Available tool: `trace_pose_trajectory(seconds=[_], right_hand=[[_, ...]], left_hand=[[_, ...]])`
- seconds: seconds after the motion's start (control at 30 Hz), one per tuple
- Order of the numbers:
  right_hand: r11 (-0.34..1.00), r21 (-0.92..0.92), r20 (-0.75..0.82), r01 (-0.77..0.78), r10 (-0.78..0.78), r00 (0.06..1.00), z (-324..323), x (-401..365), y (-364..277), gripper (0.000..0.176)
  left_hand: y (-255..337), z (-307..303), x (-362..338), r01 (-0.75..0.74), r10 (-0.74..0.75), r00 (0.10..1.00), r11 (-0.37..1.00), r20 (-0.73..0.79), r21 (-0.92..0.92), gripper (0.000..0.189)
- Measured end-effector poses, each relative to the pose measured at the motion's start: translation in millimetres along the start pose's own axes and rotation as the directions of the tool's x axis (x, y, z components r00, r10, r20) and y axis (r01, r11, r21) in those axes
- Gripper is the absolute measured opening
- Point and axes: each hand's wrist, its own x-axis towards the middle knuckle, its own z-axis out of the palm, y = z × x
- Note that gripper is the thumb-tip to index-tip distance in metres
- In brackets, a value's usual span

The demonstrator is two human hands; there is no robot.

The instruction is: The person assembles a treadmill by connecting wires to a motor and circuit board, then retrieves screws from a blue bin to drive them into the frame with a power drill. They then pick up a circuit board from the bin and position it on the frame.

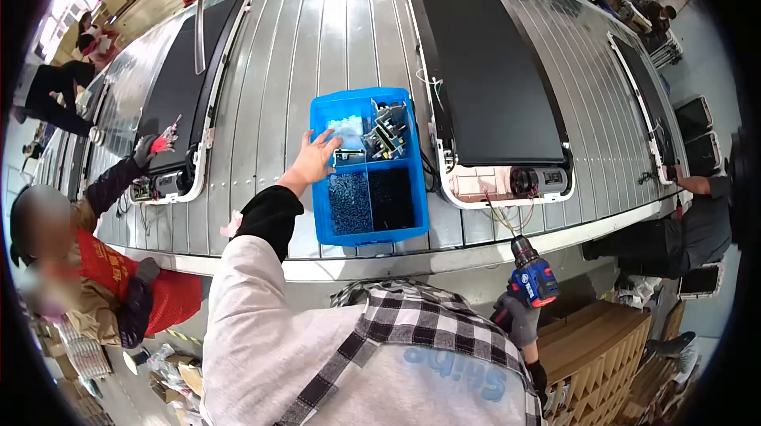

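Note:
My bare left hand (315,158) reaches over the left edge of a blue divided bin (323,224), fingers spread above its upper left compartment. White pieces and a small circuit board (349,156) lie by the fingertips. Several circuit boards (386,131) fill the upper right compartment. The lower two hold small dark screws (349,202) and black ones (393,198). In a grey glove, my right hand (519,317) is wrapped around a blue and black cordless drill (536,279), held in front of the table edge with its chuck toward the table.
A treadmill (483,69) with its motor (527,182) and loose wires exposed lies right of the bin. Another treadmill (186,85) lies to the left, where a co-worker in a red apron (103,263) reaches with a gloved hand. Another person (705,212) works at the right.

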Motion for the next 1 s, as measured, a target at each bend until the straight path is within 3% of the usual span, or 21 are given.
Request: trace_pose_trajectory(seconds=[0.07, 0.2, 0.23, 0.3, 0.37, 0.4, 0.47, 0.5, 0.57, 0.6, 0.67, 0.73, 0.83, 0.9, 1.0], right_hand=[[1.000, -0.021, -0.084, -0.019, 0.017, 0.996, 0.2, 2.0, 3.1, 0.031], [0.996, -0.085, -0.015, -0.010, 0.009, 1.000, -12.1, 18.3, 5.8, 0.030], [0.997, -0.072, -0.031, 0.028, -0.031, 0.999, -16.3, 24.5, 9.4, 0.030], [0.940, -0.311, 0.041, 0.140, -0.134, 0.990, -42.2, 54.9, 32.7, 0.029], [0.935, -0.340, 0.110, 0.101, -0.067, 0.992, -39.1, 68.3, 13.7, 0.027], [0.954, -0.297, 0.098, 0.050, -0.021, 0.995, -39.4, 74.0, 12.1, 0.026], [0.977, -0.207, 0.084, -0.048, 0.067, 0.994, -46.8, 89.9, 8.3, 0.025], [0.963, -0.270, 0.128, -0.019, 0.055, 0.990, -55.8, 100.1, 7.6, 0.024], [0.927, -0.371, 0.208, 0.057, 0.023, 0.978, -77.2, 125.5, 14.4, 0.023], [0.874, -0.428, 0.252, 0.231, -0.130, 0.959, -84.9, 132.6, 13.5, 0.022], [0.912, -0.392, 0.258, 0.121, -0.017, 0.966, -101.4, 141.7, 8.8, 0.024], [0.948, -0.300, 0.242, 0.107, -0.033, 0.970, -106.0, 141.3, -7.7, 0.028], [0.953, -0.293, 0.255, 0.077, 0.001, 0.967, -123.3, 152.1, -3.8, 0.031], [0.914, -0.360, 0.267, 0.186, -0.090, 0.959, -133.2, 160.0, 4.5, 0.031], [0.907, -0.396, 0.237, 0.144, -0.051, 0.970, -136.9, 158.3, 11.2, 0.030]], left_hand=[[-1.2, -1.1, -0.4, 0.014, -0.018, 0.999, 0.995, -0.043, -0.098, 0.066], [-6.9, -11.9, 3.5, 0.162, -0.217, 0.967, 0.928, -0.133, -0.335, 0.054], [-31.2, 4.6, 3.8, 0.142, -0.274, 0.946, 0.832, -0.174, -0.537, 0.052], [-63.2, 1.1, 4.8, 0.139, -0.428, 0.886, 0.614, -0.179, -0.777, 0.051], [-29.5, -40.5, 15.8, 0.218, -0.502, 0.824, 0.708, -0.262, -0.671, 0.060], [-20.7, -40.2, 18.1, 0.281, -0.508, 0.829, 0.741, -0.235, -0.609, 0.074], [-15.6, -22.1, 17.8, 0.368, -0.488, 0.872, 0.703, -0.037, -0.608, 0.088], [-2.2, -24.6, 17.4, 0.423, -0.485, 0.872, 0.679, 0.066, -0.600, 0.096], [19.5, -19.2, 17.8, 0.407, -0.444, 0.895, 0.854, -0.045, -0.324, 0.096], [23.4, -19.3, 19.7, 0.423, -0.463, 0.886, 0.839, -0.040, -0.343, 0.098], [24.8, -19.9, 23.3, 0.441, -0.463, 0.886, 0.848, -0.004, -0.294, 0.099], [27.3, -17.1, 21.5, 0.430, -0.452, 0.892, 0.850, -0.002, -0.305, 0.107], [45.8, -39.0, 17.8, 0.488, -0.491, 0.871, 0.860, 0.015, -0.149, 0.114], [49.2, -39.0, 13.8, 0.554, -0.562, 0.826, 0.824, -0.044, -0.114, 0.118], [57.4, -28.7, 13.4, 0.552, -0.562, 0.812, 0.827, -0.157, -0.106, 0.122]])
